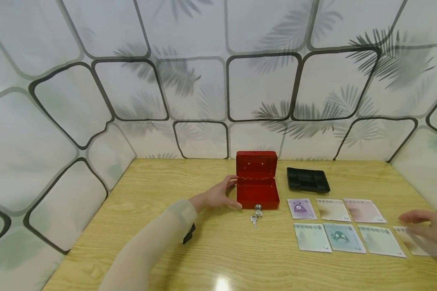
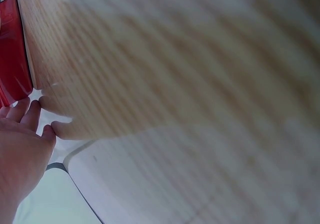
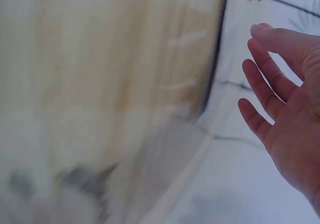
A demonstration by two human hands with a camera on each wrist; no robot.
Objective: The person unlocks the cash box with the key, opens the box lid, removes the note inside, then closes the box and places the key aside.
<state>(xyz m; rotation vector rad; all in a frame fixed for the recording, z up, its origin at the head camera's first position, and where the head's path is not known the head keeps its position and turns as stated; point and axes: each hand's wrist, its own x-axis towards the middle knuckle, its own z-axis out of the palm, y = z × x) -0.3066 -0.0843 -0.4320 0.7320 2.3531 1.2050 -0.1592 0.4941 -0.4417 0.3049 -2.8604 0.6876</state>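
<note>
A red metal cash box stands on the table with its lid raised and its inside bare. My left hand rests at the box's left side, thumb by the front corner and the other fingers spread toward the back. In the left wrist view those fingers lie loosely bent right at the red box. Two small keys on a ring hang at the lock in front. At far right my right hand hovers over the end play banknote, fingers loosely bent and holding nothing in the right wrist view.
A black compartment tray lies right of the box. In front of it are two rows of play banknotes, among them a purple one, a pink one and a blue one. Patterned fabric walls border the wooden table.
</note>
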